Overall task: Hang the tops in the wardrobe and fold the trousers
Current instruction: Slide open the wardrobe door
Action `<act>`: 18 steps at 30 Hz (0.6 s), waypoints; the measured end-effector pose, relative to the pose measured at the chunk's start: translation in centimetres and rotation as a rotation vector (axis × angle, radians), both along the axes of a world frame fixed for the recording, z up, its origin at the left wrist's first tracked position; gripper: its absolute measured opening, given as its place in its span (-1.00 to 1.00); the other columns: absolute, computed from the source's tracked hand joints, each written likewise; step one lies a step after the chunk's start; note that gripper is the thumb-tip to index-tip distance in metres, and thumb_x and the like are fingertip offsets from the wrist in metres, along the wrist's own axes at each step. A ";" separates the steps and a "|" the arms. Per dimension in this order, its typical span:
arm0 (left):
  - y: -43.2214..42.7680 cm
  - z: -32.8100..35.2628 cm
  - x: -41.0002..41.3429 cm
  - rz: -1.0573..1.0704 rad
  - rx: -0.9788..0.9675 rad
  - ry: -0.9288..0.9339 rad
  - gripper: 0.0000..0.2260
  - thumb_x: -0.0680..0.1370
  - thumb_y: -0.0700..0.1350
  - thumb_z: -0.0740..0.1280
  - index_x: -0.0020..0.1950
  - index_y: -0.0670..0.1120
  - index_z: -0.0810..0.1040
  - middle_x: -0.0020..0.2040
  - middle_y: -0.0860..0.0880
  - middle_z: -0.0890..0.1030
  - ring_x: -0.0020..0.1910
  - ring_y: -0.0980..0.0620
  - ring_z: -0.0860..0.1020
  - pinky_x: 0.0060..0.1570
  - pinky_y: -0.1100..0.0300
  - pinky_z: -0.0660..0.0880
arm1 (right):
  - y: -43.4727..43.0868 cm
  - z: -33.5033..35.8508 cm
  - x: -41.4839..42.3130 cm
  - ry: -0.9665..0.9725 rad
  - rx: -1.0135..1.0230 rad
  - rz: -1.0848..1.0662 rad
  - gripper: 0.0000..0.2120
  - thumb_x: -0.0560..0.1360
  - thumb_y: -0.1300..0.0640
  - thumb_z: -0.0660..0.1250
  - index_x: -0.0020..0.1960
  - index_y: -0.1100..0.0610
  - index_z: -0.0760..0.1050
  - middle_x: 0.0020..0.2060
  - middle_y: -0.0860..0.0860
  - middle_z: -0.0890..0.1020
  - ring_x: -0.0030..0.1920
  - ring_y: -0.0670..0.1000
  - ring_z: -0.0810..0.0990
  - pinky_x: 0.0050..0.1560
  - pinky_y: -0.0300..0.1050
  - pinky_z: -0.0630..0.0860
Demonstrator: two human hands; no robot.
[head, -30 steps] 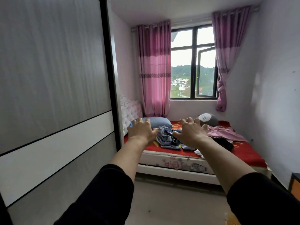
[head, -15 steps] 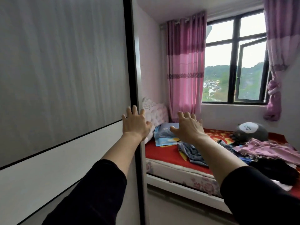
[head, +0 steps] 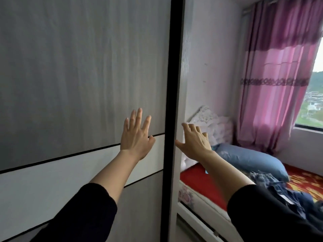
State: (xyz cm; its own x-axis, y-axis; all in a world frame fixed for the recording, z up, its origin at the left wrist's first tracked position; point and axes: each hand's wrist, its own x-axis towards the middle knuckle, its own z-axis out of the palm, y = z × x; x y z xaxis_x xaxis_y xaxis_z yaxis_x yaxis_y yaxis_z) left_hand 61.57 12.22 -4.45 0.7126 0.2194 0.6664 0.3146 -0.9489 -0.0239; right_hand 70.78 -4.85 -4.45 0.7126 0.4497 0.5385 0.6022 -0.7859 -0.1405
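Note:
The wardrobe's grey sliding door (head: pixel 78 75) fills the left half of the view and is closed, with a black frame strip along its right edge. My left hand (head: pixel 136 135) is raised against the door panel, fingers straight and spread. My right hand (head: pixel 194 140) reaches toward the wardrobe's right side panel just past the black strip, fingers straight, holding nothing. Blue denim clothing (head: pixel 272 184) lies crumpled on the bed at the lower right, partly hidden by my right sleeve.
A bed with a red patterned cover (head: pixel 201 182) stands right of the wardrobe. A blue pillow (head: pixel 250 159) and a white frilly pillow (head: pixel 213 123) lie at its head. Pink curtains (head: pixel 276 84) hang by the window at the far right.
The view has swung left toward the wardrobe and come closer. Both hands have moved from in front of the bed to the wardrobe door's right edge, fingers straightening.

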 end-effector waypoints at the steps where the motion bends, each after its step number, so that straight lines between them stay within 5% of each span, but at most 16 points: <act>1: 0.3 -0.3 0.9 0.013 0.013 -0.007 -0.38 0.58 0.06 0.09 0.56 -0.03 -0.12 0.55 -0.14 -0.25 0.53 -0.12 -0.25 0.47 -0.04 -0.21 | 0.7 -0.1 1.6 0.002 0.021 0.034 -0.41 0.52 -0.12 0.23 0.44 0.11 0.17 0.36 0.09 0.35 0.36 0.13 0.31 0.29 0.11 0.27; 4: 2.2 -1.5 3.5 0.038 0.133 -0.015 -0.34 0.57 0.08 0.15 0.57 -0.04 -0.10 0.56 -0.13 -0.22 0.53 -0.12 -0.24 0.46 -0.04 -0.21 | 3.6 -1.2 5.8 0.033 0.067 0.137 -0.33 0.53 -0.11 0.23 0.50 0.13 0.08 0.42 0.10 0.30 0.40 0.13 0.29 0.35 0.09 0.27; 9: 6.4 -3.5 7.6 0.098 0.308 -0.054 -0.26 0.46 0.10 0.33 0.53 -0.14 0.11 0.55 -0.16 0.10 0.52 -0.11 0.02 0.37 -0.10 0.24 | 8.2 -3.0 11.1 0.100 0.127 0.268 -0.19 0.55 -0.15 0.20 0.57 0.12 -0.19 0.56 0.10 -0.01 0.54 0.10 0.04 0.44 0.02 0.17; 13: 8.7 -5.4 10.6 0.157 0.437 -0.034 -0.33 0.53 0.14 0.09 0.54 -0.17 0.01 0.56 -0.15 0.03 0.54 -0.09 0.01 0.48 -0.01 -0.05 | 10.9 -3.7 14.3 0.146 0.202 0.338 -0.12 0.53 -0.19 0.23 0.55 0.04 -0.29 0.55 0.17 -0.07 0.54 0.15 0.02 0.46 0.03 0.14; 18: 10.3 -7.4 12.3 0.256 0.584 -0.073 -0.37 0.58 0.15 0.02 0.56 -0.16 0.03 0.56 -0.14 0.03 0.54 -0.07 0.02 0.50 0.02 -0.11 | 13.0 -5.2 16.1 0.270 0.357 0.453 -0.05 0.47 -0.31 0.25 0.49 -0.18 -0.41 0.52 0.26 -0.02 0.50 0.24 0.12 0.39 0.10 0.25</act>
